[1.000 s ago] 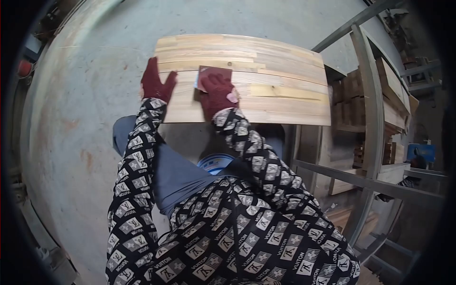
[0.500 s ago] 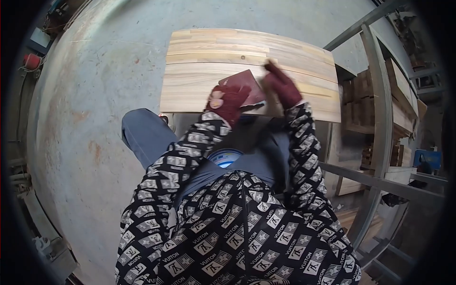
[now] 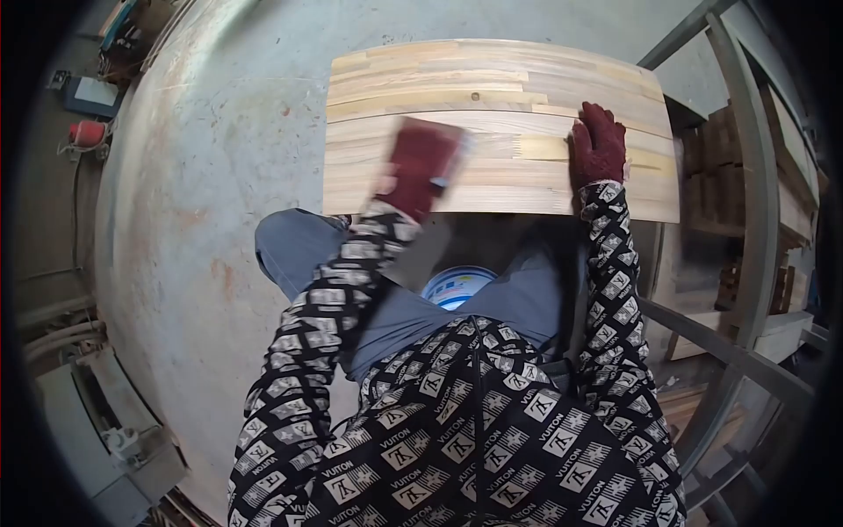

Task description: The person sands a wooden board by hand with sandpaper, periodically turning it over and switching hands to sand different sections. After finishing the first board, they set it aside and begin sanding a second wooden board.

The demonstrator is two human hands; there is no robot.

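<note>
A pale wooden panel (image 3: pixel 492 189) made of joined strips lies in front of me, over my knees. My left hand (image 3: pixel 411 171), in a dark red glove and smeared by motion, presses on its left part. Under that hand is a dark red sheet of sandpaper (image 3: pixel 453 140), its right edge showing past the fingers. My right hand (image 3: pixel 600 149), gloved in the same red, lies flat on the panel's right side with its fingers stretched away from me. Between the hands the wood has a yellower patch (image 3: pixel 540 147).
A blue and white bucket (image 3: pixel 458 285) stands between my legs under the near edge. Metal framing (image 3: pixel 746 176) with stacked wood blocks (image 3: pixel 716 167) rises on the right. Concrete floor (image 3: pixel 202 176) spreads to the left, with machinery (image 3: pixel 105 430) beyond.
My right hand has come down from above the panel and moved right onto its surface. My left hand now covers most of the sandpaper. The view has shifted slightly.
</note>
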